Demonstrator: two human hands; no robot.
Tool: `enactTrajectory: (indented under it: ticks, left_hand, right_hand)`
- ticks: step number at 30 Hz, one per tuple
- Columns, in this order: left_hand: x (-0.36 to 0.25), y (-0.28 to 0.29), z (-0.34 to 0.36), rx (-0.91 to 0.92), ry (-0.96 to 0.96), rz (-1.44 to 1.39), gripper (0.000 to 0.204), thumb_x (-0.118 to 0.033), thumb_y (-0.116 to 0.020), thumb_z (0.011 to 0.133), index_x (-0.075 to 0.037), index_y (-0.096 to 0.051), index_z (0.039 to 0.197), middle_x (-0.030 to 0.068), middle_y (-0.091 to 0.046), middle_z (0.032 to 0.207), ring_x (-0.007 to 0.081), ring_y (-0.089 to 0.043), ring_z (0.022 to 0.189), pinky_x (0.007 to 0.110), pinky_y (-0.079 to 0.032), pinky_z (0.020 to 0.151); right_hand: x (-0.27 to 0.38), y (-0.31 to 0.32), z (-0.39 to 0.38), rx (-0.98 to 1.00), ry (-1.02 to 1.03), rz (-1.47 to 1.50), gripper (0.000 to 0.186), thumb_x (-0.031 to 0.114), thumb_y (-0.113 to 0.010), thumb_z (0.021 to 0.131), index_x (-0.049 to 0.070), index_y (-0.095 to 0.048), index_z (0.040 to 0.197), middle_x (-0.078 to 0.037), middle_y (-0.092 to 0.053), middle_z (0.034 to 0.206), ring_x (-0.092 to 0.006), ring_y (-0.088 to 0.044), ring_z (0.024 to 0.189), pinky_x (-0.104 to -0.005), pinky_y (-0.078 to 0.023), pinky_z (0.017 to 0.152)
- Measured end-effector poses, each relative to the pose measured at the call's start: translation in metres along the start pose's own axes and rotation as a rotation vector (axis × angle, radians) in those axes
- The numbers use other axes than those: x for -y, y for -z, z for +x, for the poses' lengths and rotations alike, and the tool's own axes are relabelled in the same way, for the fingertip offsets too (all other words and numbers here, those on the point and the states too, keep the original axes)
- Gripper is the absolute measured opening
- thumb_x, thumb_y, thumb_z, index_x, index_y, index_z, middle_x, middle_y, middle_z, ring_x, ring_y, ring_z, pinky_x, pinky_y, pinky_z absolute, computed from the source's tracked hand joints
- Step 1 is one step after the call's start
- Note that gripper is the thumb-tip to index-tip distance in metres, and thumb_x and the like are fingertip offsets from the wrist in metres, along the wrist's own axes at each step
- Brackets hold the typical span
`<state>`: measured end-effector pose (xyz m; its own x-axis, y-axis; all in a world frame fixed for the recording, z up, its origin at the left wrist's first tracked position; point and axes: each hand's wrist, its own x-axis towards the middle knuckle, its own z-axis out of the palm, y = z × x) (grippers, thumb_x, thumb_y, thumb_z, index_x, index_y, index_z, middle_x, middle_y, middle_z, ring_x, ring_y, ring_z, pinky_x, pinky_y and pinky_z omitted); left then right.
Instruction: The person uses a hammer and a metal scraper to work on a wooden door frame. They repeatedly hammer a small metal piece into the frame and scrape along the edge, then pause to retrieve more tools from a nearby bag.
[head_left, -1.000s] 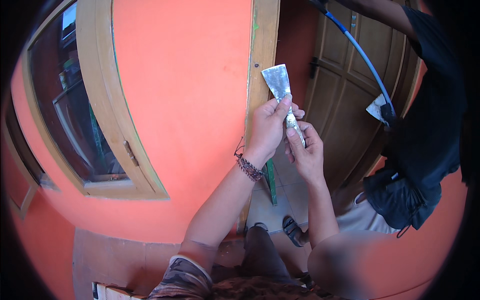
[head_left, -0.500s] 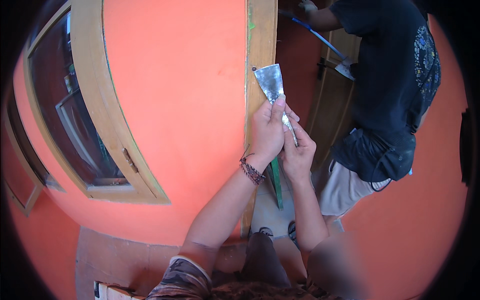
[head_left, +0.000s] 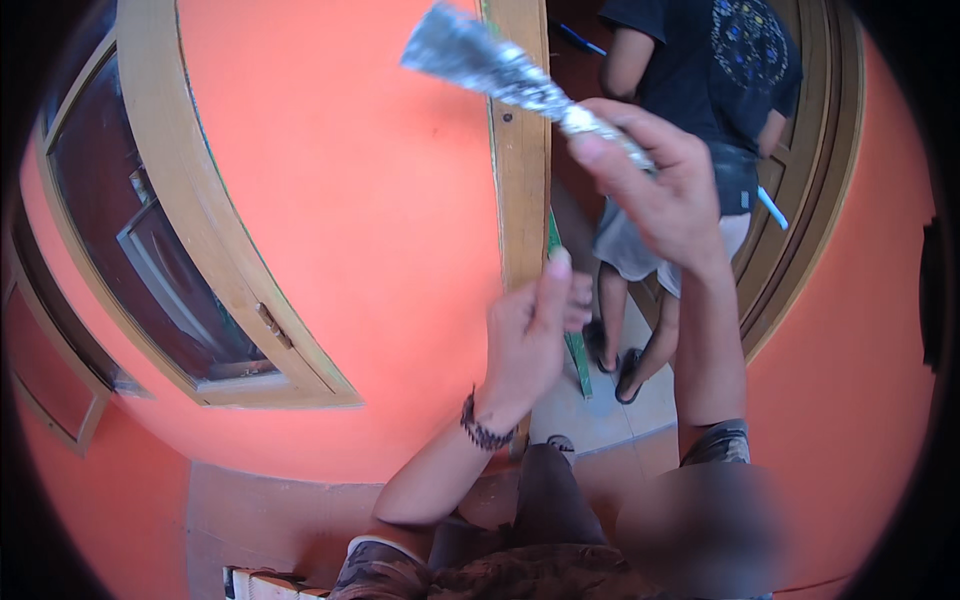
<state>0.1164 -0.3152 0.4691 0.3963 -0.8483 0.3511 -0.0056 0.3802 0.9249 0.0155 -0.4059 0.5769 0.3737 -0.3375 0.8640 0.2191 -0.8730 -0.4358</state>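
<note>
My right hand [head_left: 660, 190] is raised, closed round the handle of a flat metal scraper [head_left: 440, 55] with a silvery, mottled surface; its broad blade points up-left, slightly blurred by motion, over the coral wall. Below and left of it, my left hand [head_left: 530, 330] is empty, thumb raised and fingers loosely curled but apart, in front of a wooden door frame [head_left: 520, 170]. A green strip [head_left: 577, 355] stands beside that hand, just inside the doorway.
A co-worker [head_left: 700, 110] in a dark shirt stands at the right near a wooden door [head_left: 795, 150], with a pale blue rod [head_left: 770, 208] partly visible. A glazed window [head_left: 170, 270] is at the left, above a tiled ledge [head_left: 290, 515]. Floor tiles [head_left: 640, 400] show below the co-worker.
My left hand has let go of the scraper and dropped lower. My right hand has lifted the scraper and tilted it leftward. The co-worker has moved farther into the doorway.
</note>
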Motion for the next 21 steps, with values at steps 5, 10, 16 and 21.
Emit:
enactTrajectory:
  ticks: [5,10,16,21]
  left_hand:
    - [0.028,0.012,-0.041,-0.074,-0.265,0.386,0.023,-0.018,-0.065,0.091,0.005,-0.067,0.090,0.0122,-0.068,0.081,0.0178,-0.066,0.069,0.026,-0.052,0.065]
    - [0.008,0.025,0.003,-0.240,-1.005,0.850,0.015,-0.007,-0.070,0.081,0.000,-0.065,0.093,0.0124,-0.065,0.085,0.0273,-0.063,0.085,0.034,-0.047,0.079]
    - [-0.048,0.054,0.043,-0.488,-1.271,1.261,0.026,-0.010,-0.068,0.080,-0.002,-0.062,0.105,0.0140,-0.061,0.109,0.0318,-0.055,0.106,0.040,-0.039,0.091]
    - [-0.064,0.071,0.067,-0.591,-1.307,1.466,0.039,-0.021,-0.065,0.083,-0.003,-0.058,0.118,0.0170,-0.052,0.126,0.0334,-0.045,0.121,0.043,-0.030,0.100]
  right_hand:
    - [-0.046,0.050,-0.085,-0.250,-0.245,0.348,0.034,0.027,-0.054,0.097,0.001,-0.052,0.118,-0.003,-0.055,0.068,-0.0074,-0.048,0.050,-0.0194,-0.035,0.042]
    - [-0.081,0.045,-0.212,-0.370,-0.619,0.462,0.025,0.028,-0.051,0.098,0.006,-0.052,0.111,-0.002,-0.054,0.064,-0.0063,-0.044,0.042,-0.0189,-0.029,0.036]
    - [-0.125,-0.038,-0.378,-0.631,-1.142,0.453,0.023,0.028,-0.057,0.095,0.009,-0.053,0.106,0.001,-0.051,0.061,-0.0059,-0.043,0.042,-0.0195,-0.030,0.035]
    - [-0.135,-0.106,-0.501,-0.398,-1.412,0.424,0.026,0.018,-0.063,0.090,0.008,-0.054,0.112,0.000,-0.053,0.065,-0.0077,-0.044,0.044,-0.0234,-0.036,0.038]
